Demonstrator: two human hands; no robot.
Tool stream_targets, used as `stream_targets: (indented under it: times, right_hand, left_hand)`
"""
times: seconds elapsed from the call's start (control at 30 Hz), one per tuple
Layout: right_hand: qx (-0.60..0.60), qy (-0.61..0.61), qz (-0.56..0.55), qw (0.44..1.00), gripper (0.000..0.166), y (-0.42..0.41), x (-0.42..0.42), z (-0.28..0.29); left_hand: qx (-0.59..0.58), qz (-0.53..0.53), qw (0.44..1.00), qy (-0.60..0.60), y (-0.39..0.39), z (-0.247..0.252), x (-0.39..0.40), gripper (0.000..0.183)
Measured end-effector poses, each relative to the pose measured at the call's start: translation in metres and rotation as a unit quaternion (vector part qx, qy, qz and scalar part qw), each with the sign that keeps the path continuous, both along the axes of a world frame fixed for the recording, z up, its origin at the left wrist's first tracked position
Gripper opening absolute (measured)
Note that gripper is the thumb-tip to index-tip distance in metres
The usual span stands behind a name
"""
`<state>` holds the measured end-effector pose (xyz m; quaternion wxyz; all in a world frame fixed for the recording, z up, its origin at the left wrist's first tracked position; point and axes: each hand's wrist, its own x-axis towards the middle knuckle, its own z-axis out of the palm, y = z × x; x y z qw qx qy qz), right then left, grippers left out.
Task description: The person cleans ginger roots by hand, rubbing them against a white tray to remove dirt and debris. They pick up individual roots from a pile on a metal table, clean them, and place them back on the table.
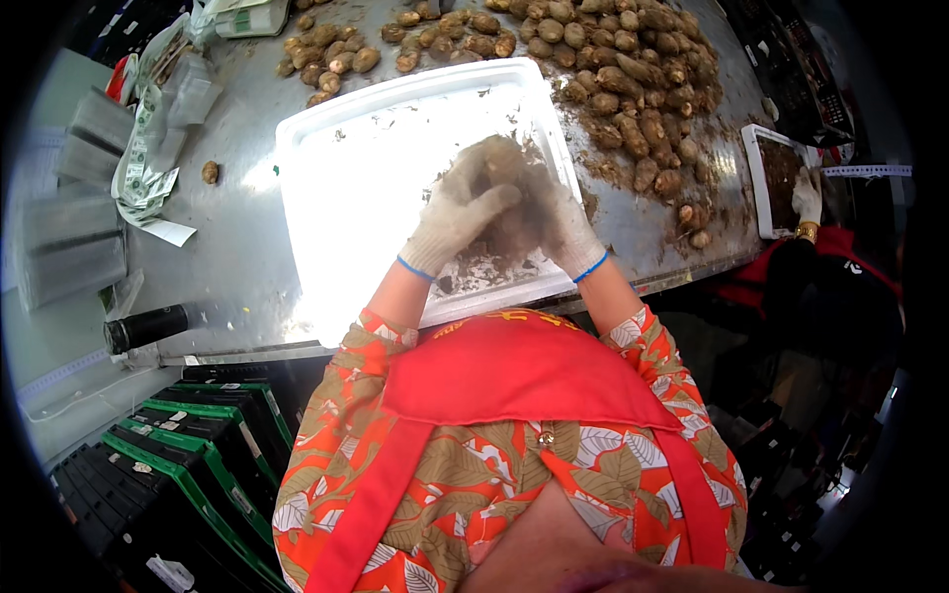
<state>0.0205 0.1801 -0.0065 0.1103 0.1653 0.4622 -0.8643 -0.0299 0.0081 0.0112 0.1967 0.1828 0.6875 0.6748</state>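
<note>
My left hand (461, 211), in a white knit glove with a blue cuff, is closed around a brown taro corm (503, 161). Against the corm's right side is my right hand (569, 226), gloved the same way. Its fingers are soiled and blurred, so their exact grip does not show. Both hands are over the right half of a white foam tray (356, 207), which reflects bright light. Loose dirt and peelings (489, 278) lie in the tray beneath my hands.
A large heap of taro corms (637, 81) lies beyond the tray to the right, on the metal table (230, 267). Smaller piles (326, 55) are at the back. Plastic packs (70, 244), a label strip (144, 156) and a black cylinder (148, 328) line the left. A co-worker's gloved hand (807, 196) is at another tray (758, 185).
</note>
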Motion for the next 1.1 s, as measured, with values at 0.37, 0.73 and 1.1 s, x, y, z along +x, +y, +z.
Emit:
stream_targets:
  times: [0.37,0.73,1.1]
  right_hand:
    - [0.311,0.168,0.006,0.936,0.028,0.004,-0.011,0.041]
    - [0.268,0.017,0.113,0.957,0.036,0.017,-0.013,0.01]
    - [0.497,0.063,0.35,0.792,0.034,0.014,0.011,0.009]
  left_hand:
    - [0.03,0.05,0.993,-0.102,0.001,-0.006,-0.008,0.072]
    - [-0.222,0.204,0.951,0.075,-0.013,-0.015,-0.052,0.066]
    - [0.203,0.219,0.899,-0.321,-0.044,-0.022,-0.135,0.035]
